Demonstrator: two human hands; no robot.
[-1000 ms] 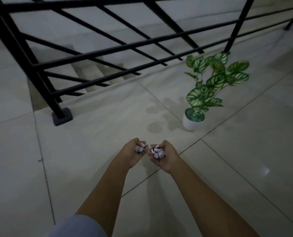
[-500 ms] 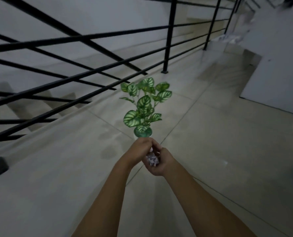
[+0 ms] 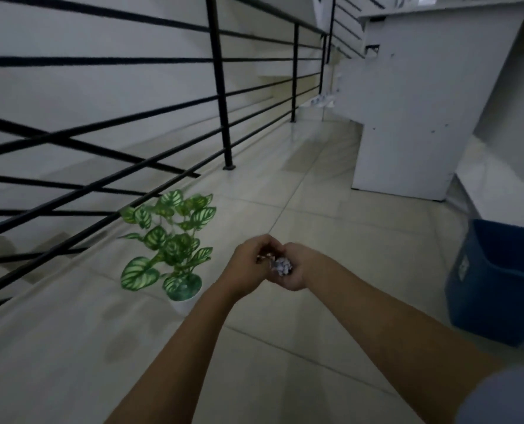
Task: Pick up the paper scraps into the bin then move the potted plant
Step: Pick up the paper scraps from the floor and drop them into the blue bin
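Grip: right hand (image 3: 288,270) is cupped palm-up and closed around a wad of paper scraps (image 3: 280,266), pale crumpled bits showing at the top of the fist. Left hand (image 3: 248,264) presses against it thumb-side, fingers curled over; a few scraps appear pinched in it too, though how many cannot be told. Both hands touch, held above the floor (image 3: 315,209).

Landmark: blue bin (image 3: 496,286). It stands on the floor at the right edge of the head view, well apart from the hands, mouth open toward the top; something pale shows at its far rim. The potted plant (image 3: 168,249) in its white pot stands on the far side of the hands from the bin, near the black railing (image 3: 220,87). A white cabinet (image 3: 413,117) stands beyond the bin.

Step in hand (judgement): carrying the gathered scraps to the bin. No loose scraps visible on the floor here.

To do it well: keep both hands sealed together during the carry, bring them directly above the bin's mouth before opening, open low so light pieces do not drift outside. Plant untouched as yet.
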